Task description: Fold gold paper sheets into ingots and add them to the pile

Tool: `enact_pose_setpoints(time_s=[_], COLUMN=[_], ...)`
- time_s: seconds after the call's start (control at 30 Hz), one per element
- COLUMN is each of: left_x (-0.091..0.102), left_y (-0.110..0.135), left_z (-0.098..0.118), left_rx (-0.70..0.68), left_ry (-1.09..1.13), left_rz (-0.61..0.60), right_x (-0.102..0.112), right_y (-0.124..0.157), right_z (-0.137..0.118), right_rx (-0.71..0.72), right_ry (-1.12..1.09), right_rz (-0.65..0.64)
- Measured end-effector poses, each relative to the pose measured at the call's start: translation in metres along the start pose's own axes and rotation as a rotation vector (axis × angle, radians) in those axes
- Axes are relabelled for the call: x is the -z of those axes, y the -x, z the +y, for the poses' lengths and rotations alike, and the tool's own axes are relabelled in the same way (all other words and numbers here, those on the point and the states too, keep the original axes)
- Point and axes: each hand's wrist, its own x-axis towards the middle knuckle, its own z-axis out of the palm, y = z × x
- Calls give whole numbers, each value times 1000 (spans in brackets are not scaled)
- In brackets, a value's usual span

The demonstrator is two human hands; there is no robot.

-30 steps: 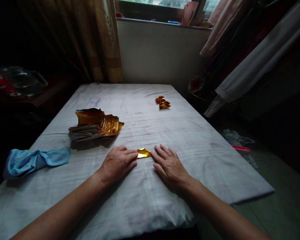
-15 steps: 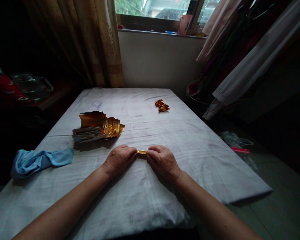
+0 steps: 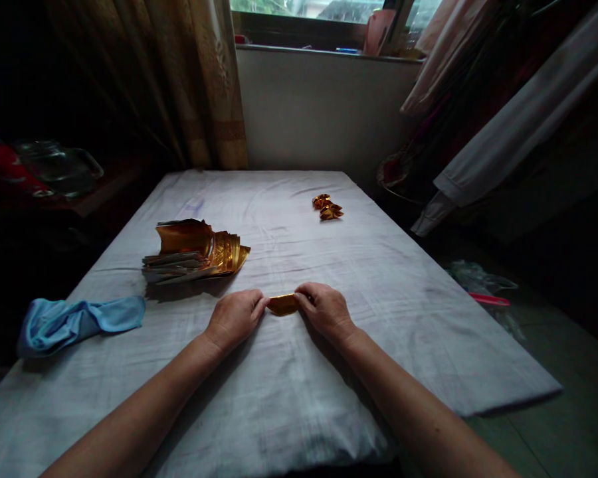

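Faces a pale wall (image 3: pixel 309 109) at 12 o'clock, from the near middle of a broad white-covered table (image 3: pixel 403 318) with a creased surface. At 11, a brownish-gold curtain (image 3: pixel 206 86), hanging in folds down to the far edge. At 2, off the table, garments (image 3: pixel 508 143) hung in shadow, one with a long pale sleeve. High at 12, above the wall, the lower strip of a window (image 3: pixel 299 8).

At 9, on the table, a crumpled light-blue cloth (image 3: pixel 80 323). At 10, a fanned stack of gold-faced sheets (image 3: pixel 192 259), grey edges showing on the near side. Farther out at 10, beyond the table, a clear glass jug (image 3: pixel 57 166) in dim light.

Close in at 9, pinches with the left hand (image 3: pixel 235 317): thumb and forefinger pressed together on one end of a small folded gold paper (image 3: pixel 282 305), remaining fingers curled. Close in at 3, pinches likewise with the right hand (image 3: pixel 326 309) at the opposite end, other fingers bent.

At 1, well beyond the hands, two crinkled gold pieces (image 3: pixel 327 206), seemingly touching. Smallest, at the centre between both hands, the folded gold paper, stretched from 9 to 3. Cannot tell whether touching the table below.
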Motion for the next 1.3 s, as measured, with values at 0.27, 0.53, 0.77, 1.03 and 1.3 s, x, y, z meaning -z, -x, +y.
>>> enact_pose_setpoints(time_s=[0.27, 0.53, 0.77, 1.03, 1.3], left_x=[7, -16, -27, -32, -34], left_y=[-9, 9, 31, 35, 35], left_z=[10, -9, -23, -26, -24], left_rx=[70, -394, -525, -484, -462], left_ry=[-198, -146, -164, -174, -175], left_rz=[-42, 198, 303, 272, 281], right_x=[-8, -8, -11, -1, 1], right_y=[3, 4, 34, 44, 41], right_z=[-3, -1, -10, 5, 5], right_rx=[93, 124, 375, 166, 132], right_ry=[266, 378, 262, 303, 391], right_rz=[72, 69, -49, -228, -150])
